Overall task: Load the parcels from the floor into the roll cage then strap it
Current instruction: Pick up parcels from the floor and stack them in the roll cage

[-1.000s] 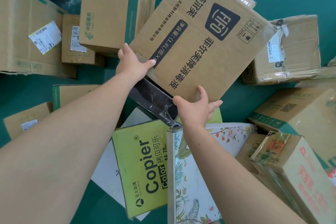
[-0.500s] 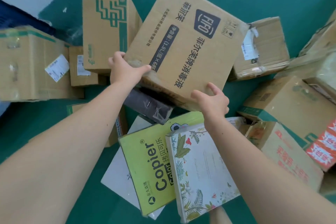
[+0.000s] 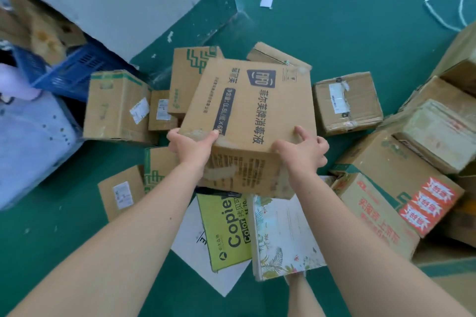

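A large brown cardboard box [image 3: 252,116] with dark Chinese print and a dark logo is lifted off the floor, held between both hands. My left hand [image 3: 192,145] grips its near left corner, thumb on top. My right hand [image 3: 304,150] grips the near right edge, fingers curled over the top. Below it lie a yellow-green copier paper box [image 3: 226,229] and a flat floral box [image 3: 280,237]. Several other brown parcels lie around on the green floor. No roll cage shows in view.
A green-printed box [image 3: 188,77] and a taped box [image 3: 116,105] stand at the left. Another taped box [image 3: 345,103] and a stack with a red-stickered box [image 3: 401,185] crowd the right. A blue crate [image 3: 74,74] and grey wall base [image 3: 123,0] are upper left. White strapping [image 3: 448,5] lies top right.
The big box has risen off the pile and come level, nearer to me. Both hands have closed round its near corners. The view has pulled back, showing more floor and wall.
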The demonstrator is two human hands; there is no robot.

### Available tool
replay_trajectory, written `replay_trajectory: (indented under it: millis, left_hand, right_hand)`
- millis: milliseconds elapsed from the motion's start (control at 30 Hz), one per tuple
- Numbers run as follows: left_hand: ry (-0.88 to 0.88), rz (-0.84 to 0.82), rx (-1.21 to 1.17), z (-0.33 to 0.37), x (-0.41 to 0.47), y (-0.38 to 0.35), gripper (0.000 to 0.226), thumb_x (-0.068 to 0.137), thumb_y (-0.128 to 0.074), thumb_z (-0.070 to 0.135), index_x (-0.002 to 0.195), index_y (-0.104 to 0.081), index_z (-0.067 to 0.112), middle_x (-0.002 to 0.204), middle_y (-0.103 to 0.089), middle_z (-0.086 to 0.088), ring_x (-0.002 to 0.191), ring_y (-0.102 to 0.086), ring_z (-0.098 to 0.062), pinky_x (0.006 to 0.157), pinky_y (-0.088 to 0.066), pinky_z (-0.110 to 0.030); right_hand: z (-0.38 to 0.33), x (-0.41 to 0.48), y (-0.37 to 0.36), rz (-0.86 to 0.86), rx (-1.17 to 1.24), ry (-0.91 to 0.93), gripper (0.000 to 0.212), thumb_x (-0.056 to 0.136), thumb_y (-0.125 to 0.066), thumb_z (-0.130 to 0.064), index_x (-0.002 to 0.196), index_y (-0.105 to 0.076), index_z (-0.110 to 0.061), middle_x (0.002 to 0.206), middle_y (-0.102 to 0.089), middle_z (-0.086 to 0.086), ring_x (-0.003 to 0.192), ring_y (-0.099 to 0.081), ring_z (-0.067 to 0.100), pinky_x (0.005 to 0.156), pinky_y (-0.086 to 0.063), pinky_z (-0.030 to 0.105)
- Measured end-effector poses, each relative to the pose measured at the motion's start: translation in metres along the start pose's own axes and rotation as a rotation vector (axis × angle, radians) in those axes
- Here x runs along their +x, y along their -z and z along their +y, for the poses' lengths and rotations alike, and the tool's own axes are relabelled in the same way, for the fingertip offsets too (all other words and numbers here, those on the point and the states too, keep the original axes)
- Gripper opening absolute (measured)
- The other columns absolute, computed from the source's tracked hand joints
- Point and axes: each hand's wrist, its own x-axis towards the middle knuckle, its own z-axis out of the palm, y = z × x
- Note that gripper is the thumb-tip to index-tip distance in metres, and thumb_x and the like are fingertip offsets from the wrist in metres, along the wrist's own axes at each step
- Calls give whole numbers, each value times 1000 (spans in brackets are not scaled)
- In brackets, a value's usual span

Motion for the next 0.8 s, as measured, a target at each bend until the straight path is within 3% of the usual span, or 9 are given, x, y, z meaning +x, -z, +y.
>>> replay_trajectory:
  millis: [267,400,533,667,800]
  left_hand:
    - [70,47,-68,-55,-95,102,84,78,-81,30,138,-24,15,139,-36,-10,115,-46,-19,91,-41,-32]
    - [97,91,-77,-84,-142,163,90,76,-82,37,140,-22,14,142,-35,-11,125,-45,-29,97,-42,-40]
    - [116,134,-113,-113,-191,230,90,78,-79,39,141,-21,10,143,-31,-12,112,-43,-25,90,-43,-38]
    - [139,193,-115,-136,-227,285,91,77,-80,41,141,-23,8,144,-33,-14,125,-43,-33,100,-44,-44]
    - [163,245,-140,-163,-264,342,92,74,-82,43,139,-26,10,142,-35,-14,124,-45,-34,101,-45,-47]
  right_hand:
    - [24,-129,29,-59,-170,151,64,81,-72,-28,141,-49,-33,152,-20,1,133,-25,29,85,-34,39]
    - [36,-201,40,-86,-230,237,63,82,-71,-28,141,-49,-34,152,-22,1,133,-25,29,88,-37,42]
    - [51,-277,45,-121,-268,324,63,81,-72,-29,140,-50,-33,146,-28,2,131,-25,29,85,-35,42]
    - [65,-340,47,-161,-327,371,64,81,-73,-34,141,-49,-31,140,-32,4,129,-27,29,87,-36,42]
    - [77,-402,51,-231,-384,430,65,83,-72,-34,143,-49,-27,139,-33,6,129,-27,30,91,-35,40]
